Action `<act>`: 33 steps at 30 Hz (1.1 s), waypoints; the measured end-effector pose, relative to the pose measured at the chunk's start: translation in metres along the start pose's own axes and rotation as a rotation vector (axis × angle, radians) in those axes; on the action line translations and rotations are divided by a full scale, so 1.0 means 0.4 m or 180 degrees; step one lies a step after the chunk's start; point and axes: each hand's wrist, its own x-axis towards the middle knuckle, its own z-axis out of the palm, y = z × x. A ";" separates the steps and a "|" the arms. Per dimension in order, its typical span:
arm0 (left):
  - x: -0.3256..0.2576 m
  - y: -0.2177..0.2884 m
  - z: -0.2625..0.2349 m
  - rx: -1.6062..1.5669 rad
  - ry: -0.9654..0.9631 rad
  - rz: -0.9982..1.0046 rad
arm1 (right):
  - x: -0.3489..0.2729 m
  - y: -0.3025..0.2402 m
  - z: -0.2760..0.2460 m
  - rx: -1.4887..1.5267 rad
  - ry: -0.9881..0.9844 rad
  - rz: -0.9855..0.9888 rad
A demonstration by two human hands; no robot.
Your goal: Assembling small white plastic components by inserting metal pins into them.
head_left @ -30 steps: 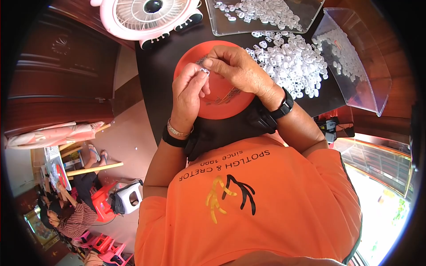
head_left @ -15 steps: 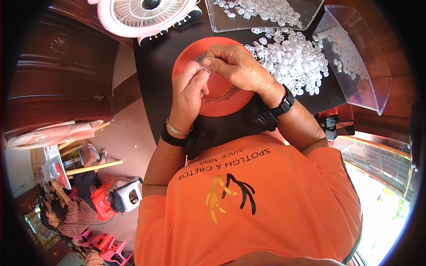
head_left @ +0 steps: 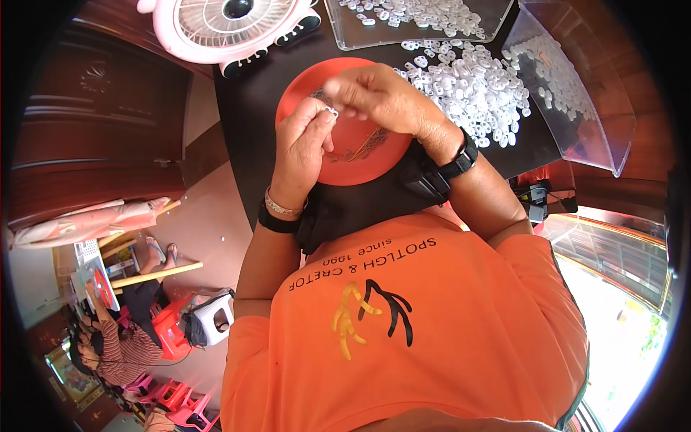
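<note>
The left hand [head_left: 302, 140], thumb against forefinger, pinches a small white looped piece [head_left: 330, 111], its outline partly covered by the fingertips. The right hand [head_left: 389, 101], just beside it, has bent fingers and is blurred at the tips; whether it grips anything cannot be told. Beneath both hands is a round, orange-red, shallow plate [head_left: 345, 173]; thin dark slivers [head_left: 371, 147] lie in it, on the wearer's side of the right hand, with others partly hidden behind the hands. To the right of the right hand, a heap of translucent white oval pieces with holes [head_left: 479, 97] spreads over the smooth black tabletop [head_left: 252, 108]. Beyond the hands stands a clear, shallow plastic tray [head_left: 333, 29] bearing similar pieces, and farther right of the right hand a clear, flared plastic bin [head_left: 604, 147] contains more. Beyond and left of the left hand is a pink-rimmed round fan [head_left: 237, 29]. Well to the left hand's left, a person in a striped top [head_left: 129, 356] sits among stools [head_left: 173, 335].
</note>
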 end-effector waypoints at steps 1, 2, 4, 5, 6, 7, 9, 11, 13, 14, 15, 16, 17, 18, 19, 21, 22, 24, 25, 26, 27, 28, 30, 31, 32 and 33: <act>0.002 -0.002 -0.002 -0.0095 -0.0013 -0.0019 | -0.002 -0.006 -0.007 0.0213 0.0074 0.0263; 0.004 -0.002 -0.002 -0.0190 -0.0028 -0.0041 | 0.003 0.002 -0.013 0.0127 0.0103 0.0169; 0.004 0.001 0.000 -0.0238 0.0031 -0.0074 | -0.002 -0.005 -0.023 0.0088 0.0084 0.0000; 0.004 0.003 0.001 -0.0291 0.0089 -0.0113 | -0.004 -0.012 -0.025 0.0050 0.0064 -0.0162; 0.005 0.003 0.001 -0.0290 0.0090 -0.0107 | -0.003 -0.009 -0.020 0.0047 0.0064 -0.0167; 0.005 0.002 0.001 -0.0282 0.0078 -0.0086 | -0.002 -0.001 -0.011 0.0233 0.0015 -0.0372; 0.005 -0.002 0.000 -0.0274 0.0063 -0.0064 | -0.003 0.008 -0.006 0.0323 -0.0130 -0.0507; 0.010 -0.005 0.003 -0.0256 0.0009 -0.0008 | -0.008 0.006 -0.001 0.0162 -0.0067 -0.0475; 0.006 0.003 0.005 -0.0302 0.0042 -0.0117 | -0.005 0.020 0.013 -0.0038 0.0056 -0.0484; 0.003 0.007 0.007 -0.0341 0.0100 -0.0233 | -0.004 0.018 0.018 -0.0262 0.0170 -0.0593; 0.000 0.005 0.007 -0.0314 0.0138 -0.0289 | -0.006 0.013 0.025 -0.0487 0.0284 -0.0699; -0.002 0.003 0.008 -0.0336 0.0104 -0.0270 | -0.006 0.008 0.029 -0.0610 0.0368 -0.0786; -0.006 -0.001 0.008 -0.0299 0.0143 -0.0237 | -0.005 0.009 0.036 -0.0594 0.0383 -0.0744; -0.007 -0.002 0.009 -0.0261 0.0183 -0.0205 | -0.005 0.011 0.039 -0.0575 0.0397 -0.0702; -0.004 -0.001 0.013 -0.0282 0.0203 -0.0224 | -0.006 0.010 0.037 -0.0615 0.0440 -0.0774; -0.005 -0.003 0.016 -0.0325 0.0189 -0.0215 | -0.006 0.015 0.036 -0.0674 0.0400 -0.0705; -0.004 -0.004 0.017 -0.0362 0.0192 -0.0215 | -0.007 0.017 0.033 -0.0720 0.0343 -0.0638; 0.002 -0.001 0.015 -0.0384 0.0203 -0.0226 | -0.009 0.014 0.025 -0.0764 0.0383 -0.0624; 0.005 0.000 0.014 -0.0403 0.0225 -0.0244 | -0.011 0.011 0.021 -0.0799 0.0410 -0.0609; 0.009 -0.001 0.011 -0.0412 0.0220 -0.0231 | -0.016 -0.008 0.009 -0.0905 0.0637 -0.0548; 0.013 -0.006 0.006 -0.0398 0.0263 -0.0362 | -0.025 -0.026 -0.005 -0.1012 0.0864 -0.0485; 0.017 -0.011 0.000 -0.0386 0.0305 -0.0494 | -0.017 -0.009 -0.024 -0.1027 0.1155 -0.0446; 0.016 -0.015 -0.013 -0.0407 0.0293 -0.0465 | -0.031 -0.036 -0.071 -0.1750 0.1582 -0.0402; 0.014 -0.015 -0.019 -0.0524 0.0355 -0.0524 | -0.039 -0.052 -0.096 -0.1891 0.1621 -0.0215; 0.012 -0.012 -0.021 -0.0649 0.0393 -0.0577 | -0.044 -0.043 -0.125 -0.2266 0.1709 -0.0237; 0.011 -0.010 -0.021 -0.0666 0.0389 -0.0564 | -0.045 -0.029 -0.160 -0.2638 0.1798 -0.0261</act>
